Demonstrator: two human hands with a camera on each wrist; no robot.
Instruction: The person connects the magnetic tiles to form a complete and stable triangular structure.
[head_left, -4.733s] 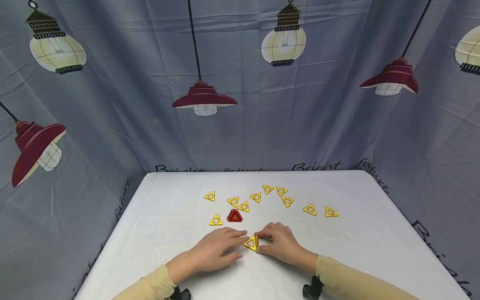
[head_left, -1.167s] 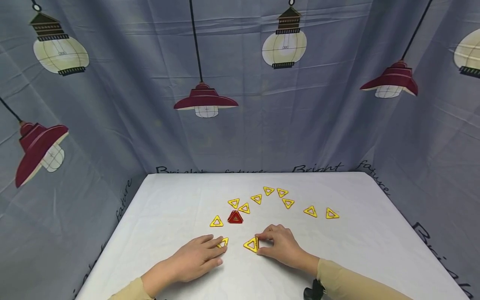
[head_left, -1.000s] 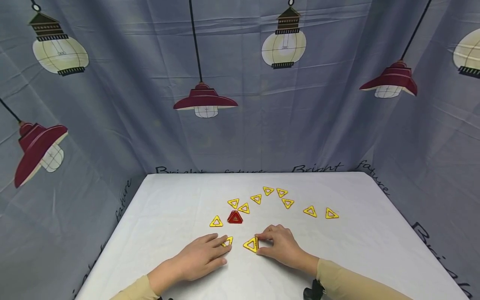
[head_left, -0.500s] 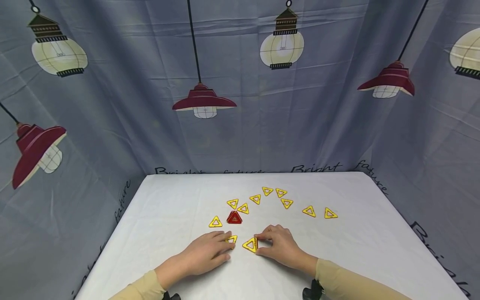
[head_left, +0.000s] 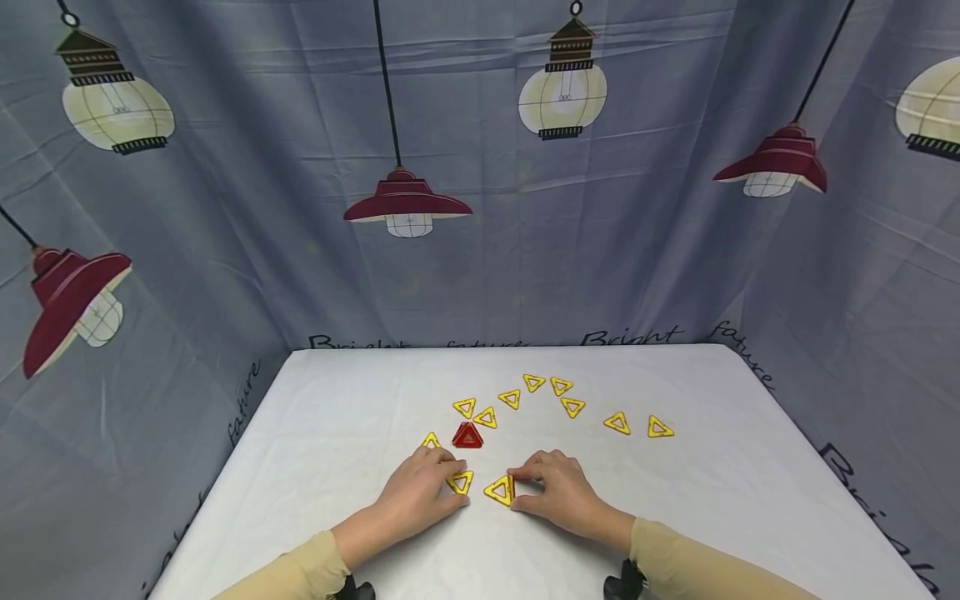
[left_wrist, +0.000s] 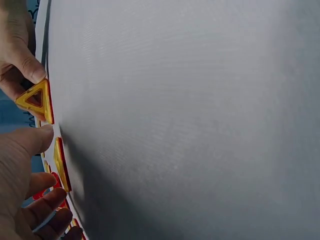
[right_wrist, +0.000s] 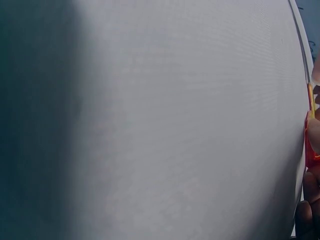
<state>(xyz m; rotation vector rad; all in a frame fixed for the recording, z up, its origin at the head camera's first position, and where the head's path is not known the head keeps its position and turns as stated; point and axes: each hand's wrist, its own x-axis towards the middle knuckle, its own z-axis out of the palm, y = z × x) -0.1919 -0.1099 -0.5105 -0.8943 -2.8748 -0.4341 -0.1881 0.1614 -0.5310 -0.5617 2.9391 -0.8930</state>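
Note:
My right hand (head_left: 562, 490) pinches triangular magnetic tiles (head_left: 499, 491) by the right side, near the table's front middle. They show a yellow face on top and a red edge where the fingertips press. Just to the left, my left hand (head_left: 420, 490) has thumb and forefinger at opposite edges of another yellow triangular tile (head_left: 461, 482). In the left wrist view this tile (left_wrist: 61, 165) sits between thumb and curled fingers, with the right hand's tiles (left_wrist: 37, 101) beyond it. At the right wrist view's edge, a red tile face (right_wrist: 311, 142) shows beside the right thumb.
A red tile pyramid (head_left: 467, 436) stands behind the left fingertips. One yellow tile (head_left: 431, 439) is partly covered by the left hand. Several other yellow triangular tiles (head_left: 572, 407) lie scattered towards the back and right of the white table (head_left: 720, 500).
My left hand drew a yellow tile from the back left to the front, then slid it rightwards under flat fingers. Its thumb and forefinger now close around the edges. The right hand stays in place.

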